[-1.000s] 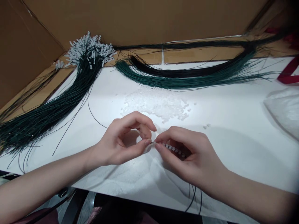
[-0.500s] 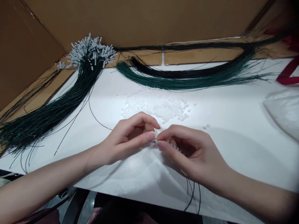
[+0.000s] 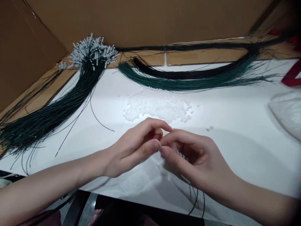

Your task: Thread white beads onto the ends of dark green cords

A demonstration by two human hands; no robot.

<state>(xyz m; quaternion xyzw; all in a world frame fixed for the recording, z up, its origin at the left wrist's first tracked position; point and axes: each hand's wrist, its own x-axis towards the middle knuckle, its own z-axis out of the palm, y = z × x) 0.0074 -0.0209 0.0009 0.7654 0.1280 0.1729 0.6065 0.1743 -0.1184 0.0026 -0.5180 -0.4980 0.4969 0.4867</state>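
Observation:
My left hand [image 3: 138, 149] and my right hand [image 3: 191, 153] meet fingertip to fingertip over the front of the white table. The left thumb and a finger are pinched at the dark wire ends [image 3: 157, 151], of which only a sliver shows. My right hand is closed around several thin dark wires [image 3: 197, 201], whose lengths hang below the palm toward the table edge. White beads [image 3: 182, 155] threaded on these wires show inside the right palm. Whether a loose bead sits between the fingertips is hidden. Just beyond the hands lies a spread of small translucent white beads [image 3: 157, 105].
At the left lies a thick bundle of dark green wires [image 3: 70, 97] with white beaded tips [image 3: 92, 53]. Bare green wires [image 3: 188, 84] curve along the back by a cardboard wall [image 3: 150, 22]. A clear plastic bag [image 3: 288, 110] and red ribbon [image 3: 293, 75] are at the right.
Both hands have shifted slightly right and down. The left fingertips have closed up to the right ones, covering most of the short wire piece that showed between them.

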